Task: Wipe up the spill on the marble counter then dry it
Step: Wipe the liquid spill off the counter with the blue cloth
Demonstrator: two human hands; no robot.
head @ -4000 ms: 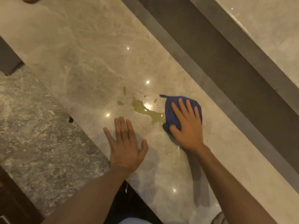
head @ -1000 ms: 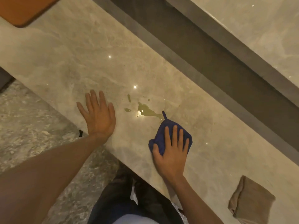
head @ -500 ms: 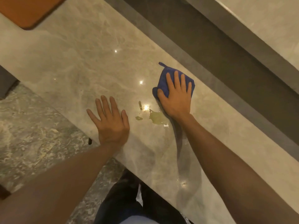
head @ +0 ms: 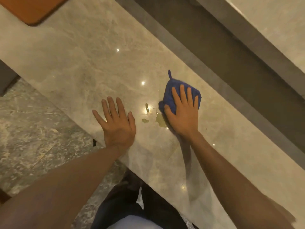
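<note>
I can read no text, label, brand or number anywhere here: not on my cloth (head: 171, 95), nor on the counter (head: 82, 63).

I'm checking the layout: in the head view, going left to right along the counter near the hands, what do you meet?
Left hand flat on the marble counter → small yellowish droplets → spill puddle → right hand pressing the blue cloth.

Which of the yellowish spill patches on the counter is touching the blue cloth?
The biggest puddle, whose edge meets the blue cloth under the right hand. The small drop and the thin streak lie apart, toward the left hand.
</note>
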